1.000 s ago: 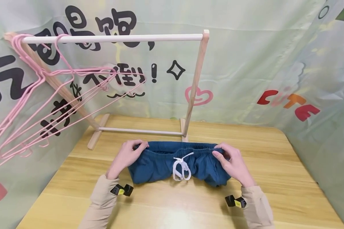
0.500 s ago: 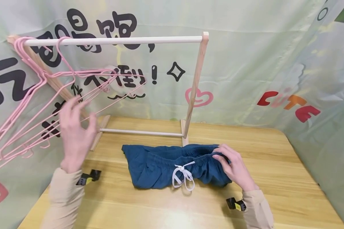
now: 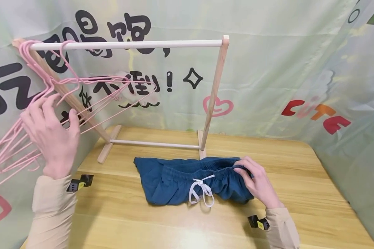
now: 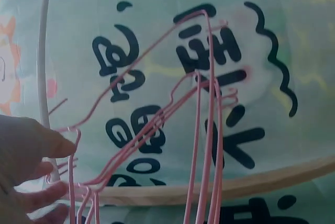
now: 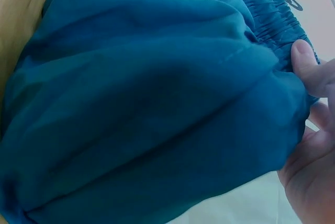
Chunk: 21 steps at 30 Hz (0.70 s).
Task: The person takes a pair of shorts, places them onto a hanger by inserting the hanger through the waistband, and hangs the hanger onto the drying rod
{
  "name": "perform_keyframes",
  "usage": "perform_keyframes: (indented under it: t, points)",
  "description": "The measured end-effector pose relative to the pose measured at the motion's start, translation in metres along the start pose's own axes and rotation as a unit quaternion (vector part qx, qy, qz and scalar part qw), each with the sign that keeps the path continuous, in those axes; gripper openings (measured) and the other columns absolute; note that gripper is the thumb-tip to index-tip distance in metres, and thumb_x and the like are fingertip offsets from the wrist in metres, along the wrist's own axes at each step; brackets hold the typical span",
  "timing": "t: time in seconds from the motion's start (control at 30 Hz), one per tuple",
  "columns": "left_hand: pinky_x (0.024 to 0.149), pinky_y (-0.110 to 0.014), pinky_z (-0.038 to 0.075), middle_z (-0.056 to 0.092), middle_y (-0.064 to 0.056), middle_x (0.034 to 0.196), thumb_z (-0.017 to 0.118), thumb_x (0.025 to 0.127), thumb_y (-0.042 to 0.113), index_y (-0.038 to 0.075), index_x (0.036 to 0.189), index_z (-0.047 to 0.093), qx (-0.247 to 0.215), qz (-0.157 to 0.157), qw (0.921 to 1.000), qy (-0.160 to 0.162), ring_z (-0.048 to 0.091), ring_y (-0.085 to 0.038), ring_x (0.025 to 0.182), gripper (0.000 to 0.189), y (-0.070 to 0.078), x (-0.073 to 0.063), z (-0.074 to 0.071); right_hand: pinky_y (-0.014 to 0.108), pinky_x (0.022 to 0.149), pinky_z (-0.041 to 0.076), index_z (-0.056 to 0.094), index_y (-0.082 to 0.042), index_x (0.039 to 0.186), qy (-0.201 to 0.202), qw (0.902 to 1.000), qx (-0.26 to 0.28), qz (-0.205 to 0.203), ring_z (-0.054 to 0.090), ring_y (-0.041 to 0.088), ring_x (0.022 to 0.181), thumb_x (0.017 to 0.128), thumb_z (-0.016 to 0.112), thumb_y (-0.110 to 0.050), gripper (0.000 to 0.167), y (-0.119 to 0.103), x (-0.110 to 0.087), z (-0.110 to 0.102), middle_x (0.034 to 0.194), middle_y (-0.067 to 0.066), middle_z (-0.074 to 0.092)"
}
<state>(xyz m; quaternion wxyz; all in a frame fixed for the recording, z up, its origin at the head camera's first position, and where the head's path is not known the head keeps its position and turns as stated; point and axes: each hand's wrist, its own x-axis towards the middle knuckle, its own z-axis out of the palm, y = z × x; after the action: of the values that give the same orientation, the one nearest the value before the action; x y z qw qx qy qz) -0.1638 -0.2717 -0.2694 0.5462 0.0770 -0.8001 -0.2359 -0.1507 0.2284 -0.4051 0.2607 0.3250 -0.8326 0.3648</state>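
Dark blue shorts (image 3: pixel 168 186) with an elastic waistband lie on the table, a white drawstring (image 3: pixel 202 188) tied in a bow at their front. My right hand (image 3: pixel 259 178) pinches the waistband at its right end; in the right wrist view the thumb (image 5: pixel 303 56) presses on the gathered elastic. Several pink hangers (image 4: pixel 211 103) hang at the left end of the rack's white rod (image 3: pixel 143 44). My left hand (image 3: pixel 51 133) is raised at them, fingers apart and slightly bent. Whether its fingertips touch a hanger, I cannot tell.
The wooden rack post (image 3: pixel 215 93) rises just behind the shorts, and a second slanted post (image 3: pixel 78 103) stands on the left. A lower white bar (image 3: pixel 156 143) joins the feet. Printed cloth (image 3: pixel 268 69) closes off the back and sides of the wooden table (image 3: pixel 299 180).
My left hand has let go of the waistband's left end and moved up and left to the hangers. The shorts' left side has sagged flat. My right hand keeps its grip.
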Motion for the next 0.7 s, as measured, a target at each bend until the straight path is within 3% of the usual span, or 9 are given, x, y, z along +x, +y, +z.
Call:
perform_keyframes:
  t: [0.13,0.2,0.27,0.37,0.57,0.7]
  points:
    - [0.104,-0.055,0.031,0.062,-0.024,0.118,0.061,0.098,0.029,0.006,0.131,0.059,0.016,-0.006,0.9988,-0.045,0.05,-0.045,0.118,0.04,-0.008,0.004,-0.003,0.016,0.078,0.042,0.069,-0.012,0.104,-0.002,0.9999,-0.006,0.008,0.055,0.004,0.084,0.092,0.066,0.006,0.022,-0.001,0.0,0.0,0.095,0.003,0.065]
    - [0.093,-0.058,0.035,0.064,-0.024,0.111,0.058,0.1,0.031,0.005,0.127,0.062,0.025,-0.004,0.9982,-0.055,0.054,-0.047,0.108,0.037,-0.012,0.006,-0.005,0.015,0.078,0.042,0.069,-0.012,0.104,-0.002,0.9999,-0.009,0.012,0.056,0.003,0.085,0.089,0.067,0.009,0.026,-0.001,-0.001,0.0,0.096,0.001,0.065]
    - [0.079,-0.056,0.034,0.067,-0.024,0.106,0.056,0.102,0.033,0.006,0.123,0.066,0.034,-0.002,0.9979,-0.056,0.058,-0.048,0.099,0.036,-0.015,0.007,-0.007,0.015,0.079,0.042,0.069,-0.012,0.104,-0.001,0.9999,-0.01,0.013,0.056,0.003,0.085,0.086,0.068,0.013,0.031,-0.001,-0.001,0.0,0.097,-0.002,0.064]
    - [0.064,-0.053,0.024,0.071,-0.023,0.101,0.053,0.104,0.04,0.008,0.117,0.071,0.044,-0.001,0.998,-0.046,0.058,-0.05,0.086,0.04,-0.017,0.009,-0.01,0.014,0.079,0.043,0.069,-0.011,0.103,0.003,0.9999,-0.01,0.008,0.057,0.004,0.086,0.086,0.067,0.013,0.029,-0.001,-0.001,0.0,0.096,-0.001,0.065]
    - [0.059,-0.044,0.017,0.071,-0.02,0.088,0.054,0.101,0.048,0.01,0.111,0.075,0.051,-0.007,0.9976,-0.047,0.053,-0.046,0.073,0.044,-0.015,0.014,-0.014,0.015,0.078,0.043,0.069,-0.01,0.104,0.008,0.9999,-0.01,-0.003,0.056,0.004,0.085,0.094,0.064,0.002,0.017,0.002,-0.001,-0.001,0.094,0.005,0.065]
    - [0.062,-0.046,0.021,0.058,0.022,0.071,0.055,0.099,0.053,0.017,0.112,0.075,0.057,-0.044,0.9953,-0.065,0.057,-0.047,0.08,0.044,-0.015,0.016,-0.015,0.015,0.078,0.043,0.069,-0.009,0.104,0.008,0.9999,-0.01,-0.004,0.056,0.004,0.085,0.094,0.064,0.003,0.017,0.002,-0.001,-0.002,0.094,0.005,0.065]
